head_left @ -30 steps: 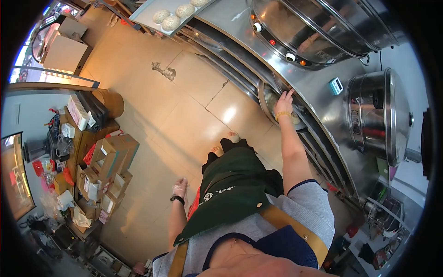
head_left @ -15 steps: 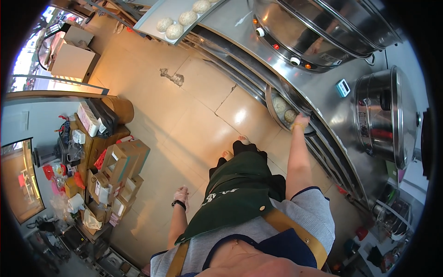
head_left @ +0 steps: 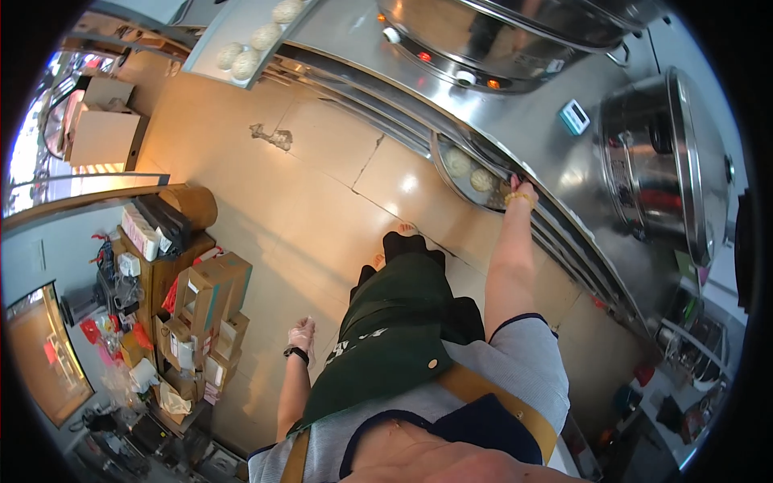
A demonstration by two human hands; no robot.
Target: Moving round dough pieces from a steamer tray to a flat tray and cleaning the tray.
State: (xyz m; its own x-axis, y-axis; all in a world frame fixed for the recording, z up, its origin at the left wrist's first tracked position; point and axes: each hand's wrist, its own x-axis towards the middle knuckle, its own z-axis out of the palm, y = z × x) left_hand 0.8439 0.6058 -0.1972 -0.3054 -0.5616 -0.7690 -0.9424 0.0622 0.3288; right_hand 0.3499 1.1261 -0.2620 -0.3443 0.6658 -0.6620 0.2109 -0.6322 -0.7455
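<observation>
At the steel rack below the counter, my right hand [head_left: 522, 192], bare with a yellow band at its wrist, is closed at the right side of a round tray [head_left: 456, 187]. Its fingers appear to grip the rim, though the shelf edge partly hides them. Pale round buns [head_left: 481, 179] lie in this tray, which juts out of the rack. My left hand [head_left: 303, 333], in a clear plastic glove with a black band at the wrist, hangs low beside my dark green apron [head_left: 394, 322]. Its fingers are loosely curled with nothing visible in them.
Above the rack runs a steel counter [head_left: 531, 133] with a large steamer [head_left: 483, 48], a lidded steel pot [head_left: 656, 161] and a small timer [head_left: 574, 117]. A tray [head_left: 208, 60] of buns sticks out at the top left. Cardboard boxes [head_left: 211, 286] stand at left.
The view has shifted, so the counter and rack sit farther up and left. My right hand has moved a little rightward relative to the buns. My left fingers look more curled.
</observation>
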